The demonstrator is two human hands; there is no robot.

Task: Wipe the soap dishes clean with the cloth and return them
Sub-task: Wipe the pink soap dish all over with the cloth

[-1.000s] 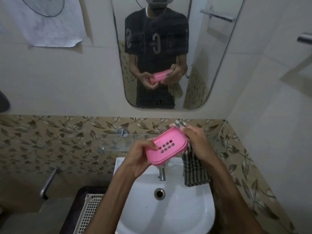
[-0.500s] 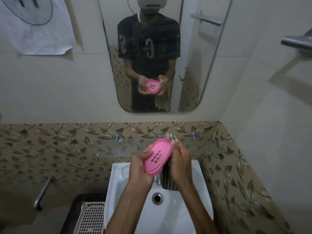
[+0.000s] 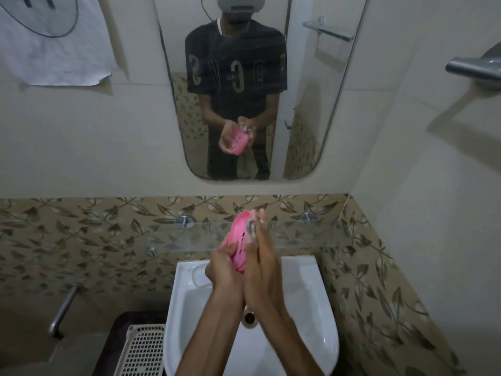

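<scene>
A pink soap dish [image 3: 238,241] with drain slots stands almost on edge above the white sink [image 3: 311,308]. My left hand [image 3: 222,270] grips its lower left side from underneath. My right hand [image 3: 260,264] lies flat against the dish's right face, fingers pointing up, with a bit of the checked cloth [image 3: 251,226] showing between the fingers and the dish. Most of the cloth is hidden behind my right hand. The mirror [image 3: 306,104] shows the same hold from the front.
A glass shelf [image 3: 298,234] runs along the leaf-patterned tiles behind my hands. A white slotted basket [image 3: 143,351] sits left of the sink. A metal handle [image 3: 63,308] sticks out low on the left, and a metal fitting [image 3: 471,67] on the right wall.
The dish has turned from nearly flat to almost on edge. My right hand with the cloth has moved in against its face, and the hanging cloth has gone out of sight behind that hand.
</scene>
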